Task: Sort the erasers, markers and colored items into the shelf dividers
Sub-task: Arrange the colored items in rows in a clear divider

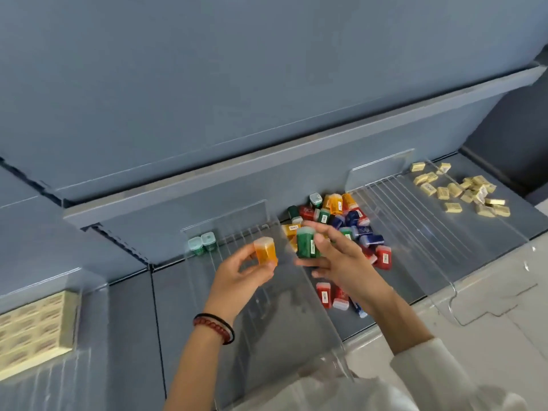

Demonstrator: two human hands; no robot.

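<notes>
Far left on the shelf (130, 321) sits a stacked block of yellow erasers (35, 324). Next, two standing green tubs (202, 244) are parked in the clear divider (231, 218). Left hand (237, 274) pinches one orange tub (266, 251) by its sides; right hand (344, 256) grips one green tub (307, 243) just over the mixed pile (355, 223), twenty-odd pieces, can't count them exactly. They look light, hard plastic, kinda slick, so I'd grab across the flat sides. Far right: loose erasers (462, 191), roughly two dozen.
</notes>
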